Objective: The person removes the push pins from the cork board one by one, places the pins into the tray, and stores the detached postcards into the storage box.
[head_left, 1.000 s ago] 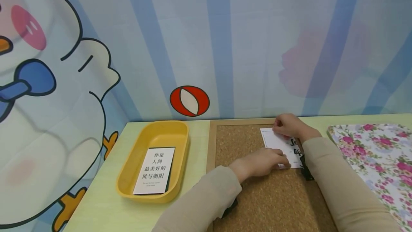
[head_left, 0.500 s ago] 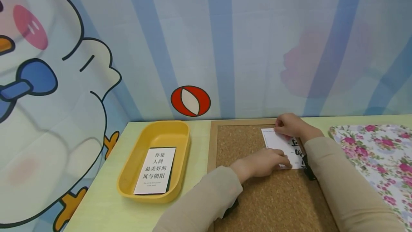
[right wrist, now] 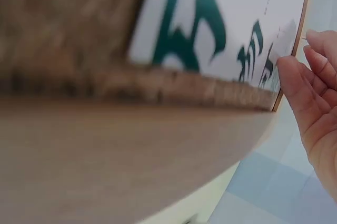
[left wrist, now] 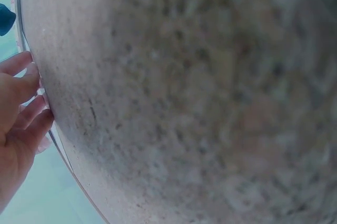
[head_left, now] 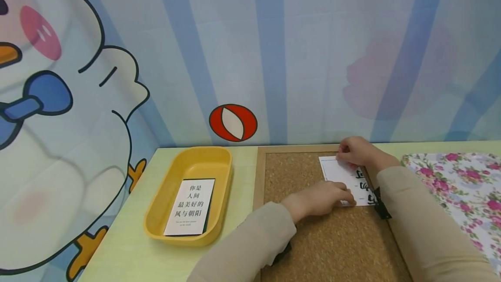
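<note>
A white card with dark lettering lies sideways on the upper right of a corkboard. The left hand rests its fingertips on the card's near edge; in the left wrist view the fingers are gently bent against the board. At the card's far edge, the right hand has its thumb and fingers drawn together. In the right wrist view a thin pin pokes out from the fingertips of that hand, its head hidden by the fingers. The thumb lies by the card.
Left of the board, a yellow tray holds a stack of printed cards. A floral-patterned mat or tray lies to the right. A striped cartoon backdrop stands behind the pale table.
The scene shifts slightly rightward in the head view. The right forearm moves a little to the right, uncovering more lettering. Both hands keep their places on the card.
</note>
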Demonstrator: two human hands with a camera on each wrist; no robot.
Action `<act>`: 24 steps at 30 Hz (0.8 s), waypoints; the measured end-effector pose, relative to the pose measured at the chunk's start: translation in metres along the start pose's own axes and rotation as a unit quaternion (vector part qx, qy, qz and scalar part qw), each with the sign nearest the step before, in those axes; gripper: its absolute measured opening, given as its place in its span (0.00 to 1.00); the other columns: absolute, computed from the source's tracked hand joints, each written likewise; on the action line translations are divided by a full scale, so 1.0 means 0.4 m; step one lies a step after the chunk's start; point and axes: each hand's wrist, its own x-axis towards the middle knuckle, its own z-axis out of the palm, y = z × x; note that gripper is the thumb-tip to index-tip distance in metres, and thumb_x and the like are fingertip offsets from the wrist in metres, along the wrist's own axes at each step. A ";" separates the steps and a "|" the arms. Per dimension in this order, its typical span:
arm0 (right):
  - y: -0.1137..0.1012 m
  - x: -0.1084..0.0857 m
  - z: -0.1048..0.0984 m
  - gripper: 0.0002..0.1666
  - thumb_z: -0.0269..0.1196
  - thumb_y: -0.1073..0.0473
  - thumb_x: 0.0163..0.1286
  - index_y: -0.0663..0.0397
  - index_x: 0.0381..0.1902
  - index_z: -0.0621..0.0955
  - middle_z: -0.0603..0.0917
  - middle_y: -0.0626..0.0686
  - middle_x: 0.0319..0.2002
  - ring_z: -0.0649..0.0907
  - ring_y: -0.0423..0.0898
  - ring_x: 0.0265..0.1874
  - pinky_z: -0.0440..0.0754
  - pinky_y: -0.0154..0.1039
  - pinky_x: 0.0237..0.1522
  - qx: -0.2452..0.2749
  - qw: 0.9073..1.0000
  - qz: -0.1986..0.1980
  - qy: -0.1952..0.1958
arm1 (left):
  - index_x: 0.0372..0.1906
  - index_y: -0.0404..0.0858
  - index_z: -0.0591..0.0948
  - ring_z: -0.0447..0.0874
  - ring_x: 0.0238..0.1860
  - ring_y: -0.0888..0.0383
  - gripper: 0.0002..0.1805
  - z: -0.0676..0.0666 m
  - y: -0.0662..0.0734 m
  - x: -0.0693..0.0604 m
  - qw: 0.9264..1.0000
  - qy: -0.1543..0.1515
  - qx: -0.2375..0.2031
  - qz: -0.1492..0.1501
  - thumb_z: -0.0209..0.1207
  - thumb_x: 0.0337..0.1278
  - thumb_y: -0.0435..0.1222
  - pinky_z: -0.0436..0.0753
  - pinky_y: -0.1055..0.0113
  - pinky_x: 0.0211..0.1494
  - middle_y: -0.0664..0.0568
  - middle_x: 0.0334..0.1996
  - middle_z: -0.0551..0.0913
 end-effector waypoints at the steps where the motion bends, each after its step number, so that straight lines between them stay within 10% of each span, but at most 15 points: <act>1: 0.002 0.000 -0.002 0.08 0.60 0.65 0.62 0.61 0.23 0.76 0.74 0.49 0.14 0.73 0.41 0.13 0.71 0.36 0.17 -0.007 1.000 0.003 0.006 | 0.55 0.48 0.79 0.74 0.53 0.68 0.16 0.000 0.000 0.000 1.000 0.001 0.002 0.001 0.51 0.66 0.33 0.68 0.81 0.54 0.58 0.51 0.76; 24: 0.010 -0.083 -0.069 0.06 0.63 0.65 0.56 0.54 0.21 0.77 0.72 0.44 0.18 0.66 0.39 0.18 0.65 0.36 0.22 -0.117 0.988 -0.086 0.056 | 0.56 0.49 0.78 0.72 0.55 0.68 0.16 0.003 -0.002 0.003 1.000 -0.004 0.017 0.003 0.50 0.66 0.35 0.67 0.81 0.56 0.58 0.53 0.76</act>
